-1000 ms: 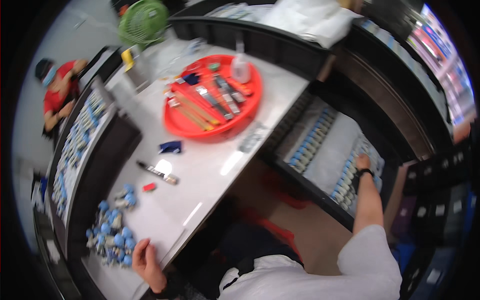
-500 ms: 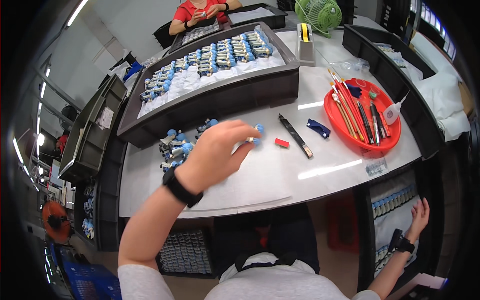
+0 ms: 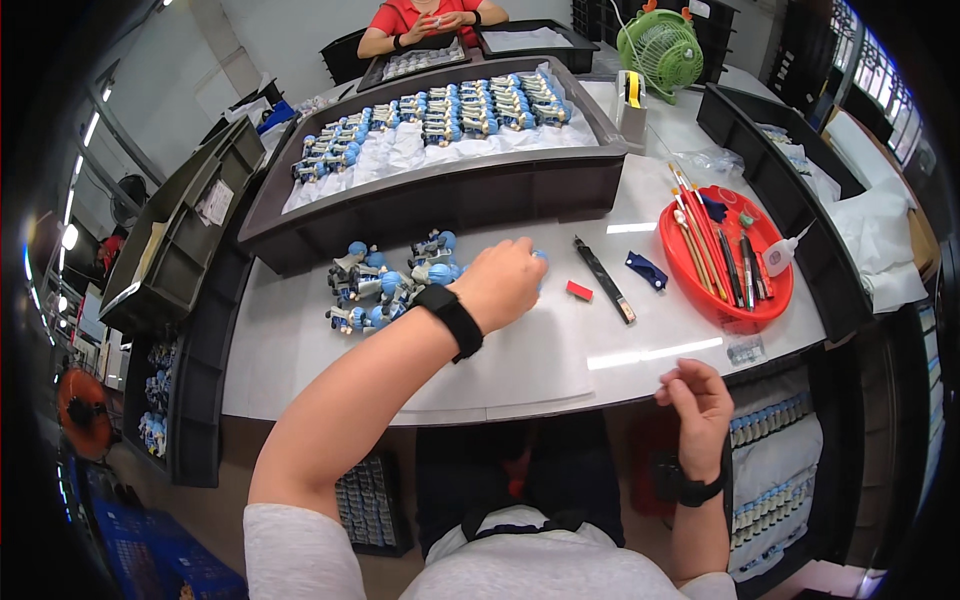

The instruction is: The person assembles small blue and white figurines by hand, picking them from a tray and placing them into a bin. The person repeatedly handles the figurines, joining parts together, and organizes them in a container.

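My left hand (image 3: 500,288) is closed round a small blue-haired figurine (image 3: 541,256) above the white table; its blue top shows past my fingers and the rest is hidden. Left of that hand lies a loose group of similar figurines (image 3: 390,283) with blue hair and dark blue and white bodies. Over the table's front edge on the right is my right hand (image 3: 703,405), its fingers loosely bent and apart, with nothing visible in them. Close to the left hand are a small red block (image 3: 579,290) and a black pen-like tool (image 3: 606,282).
A large dark tray (image 3: 440,185) holds rows of figurines on white cloth. On the right stands a red basin (image 3: 728,308) with brushes, pens and a white bottle. A tray of figurines (image 3: 775,470) sits below the table's right edge. Opposite, a person (image 3: 428,22) in red works.
My right hand has come up from the lower right tray to the table's front edge. My left hand has shifted right, still with a figurine. The view has tilted slightly.
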Motion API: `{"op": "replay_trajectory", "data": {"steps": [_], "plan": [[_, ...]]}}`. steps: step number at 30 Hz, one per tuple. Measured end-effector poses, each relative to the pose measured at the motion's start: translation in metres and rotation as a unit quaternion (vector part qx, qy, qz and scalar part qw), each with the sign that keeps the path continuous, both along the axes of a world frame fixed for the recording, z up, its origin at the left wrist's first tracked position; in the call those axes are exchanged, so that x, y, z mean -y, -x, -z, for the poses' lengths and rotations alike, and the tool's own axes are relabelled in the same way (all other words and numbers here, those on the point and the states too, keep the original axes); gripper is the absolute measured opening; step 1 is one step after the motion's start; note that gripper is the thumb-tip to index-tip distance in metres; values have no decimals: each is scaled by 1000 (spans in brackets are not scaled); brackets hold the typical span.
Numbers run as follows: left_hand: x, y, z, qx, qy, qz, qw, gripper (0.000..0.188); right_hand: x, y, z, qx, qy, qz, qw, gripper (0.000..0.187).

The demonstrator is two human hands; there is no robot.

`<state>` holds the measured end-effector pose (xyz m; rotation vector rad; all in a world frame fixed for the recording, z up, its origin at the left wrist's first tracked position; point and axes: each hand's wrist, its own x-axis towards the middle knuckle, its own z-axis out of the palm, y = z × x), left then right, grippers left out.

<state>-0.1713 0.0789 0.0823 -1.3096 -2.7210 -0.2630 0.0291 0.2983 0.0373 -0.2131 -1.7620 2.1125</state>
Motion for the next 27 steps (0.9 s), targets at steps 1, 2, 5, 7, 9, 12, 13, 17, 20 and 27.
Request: {"op": "replay_trajectory", "data": {"steps": [1, 2, 5, 7, 9, 12, 13, 17, 20, 27], "plan": [[2, -9, -14, 57, -67, 1, 996, 22, 11, 3, -2, 4, 7, -17, 1000, 22], [4, -19, -29, 113, -134, 2, 985, 24, 22, 7, -3, 8, 15, -34, 999, 22], [14, -51, -59, 414, -272, -43, 867, 27, 50, 15, -3, 11, 64, -100, 993, 28], [26, -70, -49, 540, -374, -67, 751, 29, 71, 18, -7, 29, 150, -166, 974, 35], [35, -84, -29, 585, -443, -80, 675, 27, 84, 19, -4, 47, 244, -243, 938, 44], [46, -101, 3, 601, -493, -112, 619, 24, 101, 20, -4, 81, 291, -287, 909, 50], [48, -105, 14, 609, -517, -122, 589, 23, 102, 20, -2, 94, 276, -292, 911, 47], [56, -117, 33, 614, -552, -138, 546, 29, 108, 18, 4, 117, 191, -260, 939, 40], [65, -122, 40, 604, -555, -125, 558, 36, 111, 18, 9, 88, 132, -223, 962, 40], [67, -132, 46, 533, -574, -118, 610, 35, 119, 19, 14, -5, 84, -141, 986, 57]]}}
